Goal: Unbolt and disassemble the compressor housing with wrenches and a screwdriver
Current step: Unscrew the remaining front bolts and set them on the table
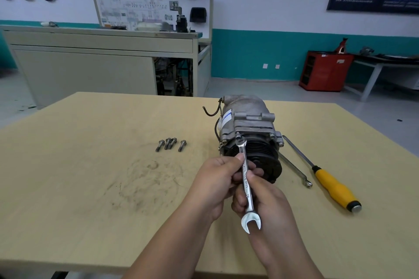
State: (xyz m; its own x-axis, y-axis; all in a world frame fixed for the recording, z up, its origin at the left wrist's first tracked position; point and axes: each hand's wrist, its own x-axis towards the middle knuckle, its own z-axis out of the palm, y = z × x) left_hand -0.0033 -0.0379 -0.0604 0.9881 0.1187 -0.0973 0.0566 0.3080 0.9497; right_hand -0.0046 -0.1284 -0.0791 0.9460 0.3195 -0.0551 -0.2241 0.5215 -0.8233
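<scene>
The compressor (247, 133) lies on its side toward the far right part of the tan table (90, 176), its black ribbed pulley (260, 158) facing the person and its grey cast housing pointing away, with dark wires curling off its left side. An open-ended wrench (246, 182) runs from a bolt head (238, 136) on the upper left of the housing flange, where its far jaw sits, back toward the person, its near open end showing below the hands. Both hands are closed around the shank of this wrench: the left hand (217, 183) grips the upper part with the thumb laid along the steel, and the right hand (265, 199) wraps the lower part just behind it, the two touching. To the left of the compressor, well apart from it, four loose bolts (171, 144) lie in a short row on the tabletop. On the right, a second wrench (294, 171) lies partly under the pulley, and beside it a screwdriver (326, 175) with a yellow and black handle, its shaft pointing toward the housing.
</scene>
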